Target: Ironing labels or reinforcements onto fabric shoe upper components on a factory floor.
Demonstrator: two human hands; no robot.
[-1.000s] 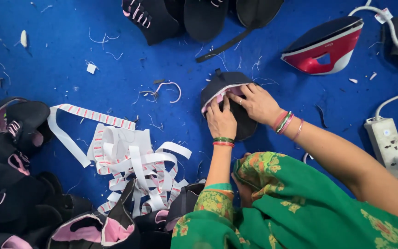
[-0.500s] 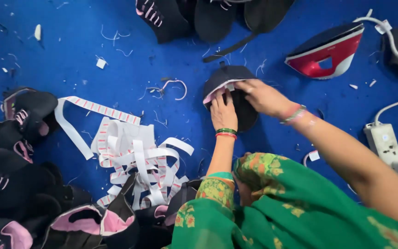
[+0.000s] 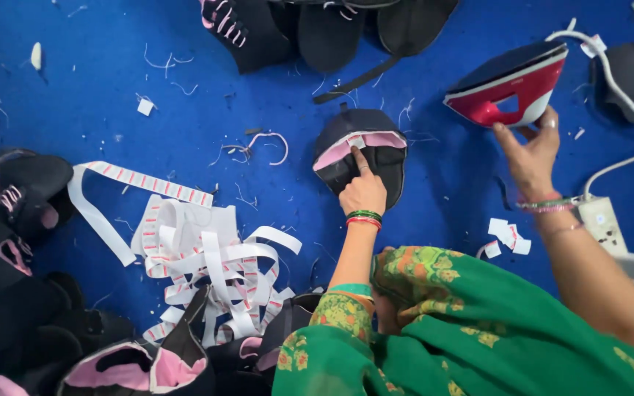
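One black shoe upper [image 3: 361, 150] with pink lining lies flat on the blue mat [image 3: 97, 81]. The left hand [image 3: 363, 192] pins it down, index finger out on the small white label, other fingers curled. Off to the side, the right hand [image 3: 531, 158] reaches under the red iron [image 3: 511, 84], fingers spread, just touching it. White label tape [image 3: 199, 249] is piled nearby.

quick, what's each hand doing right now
Left hand: holds nothing, forefinger pressing the label on the black and pink shoe piece.
Right hand: open, fingers at the handle of the red iron, grip not closed.
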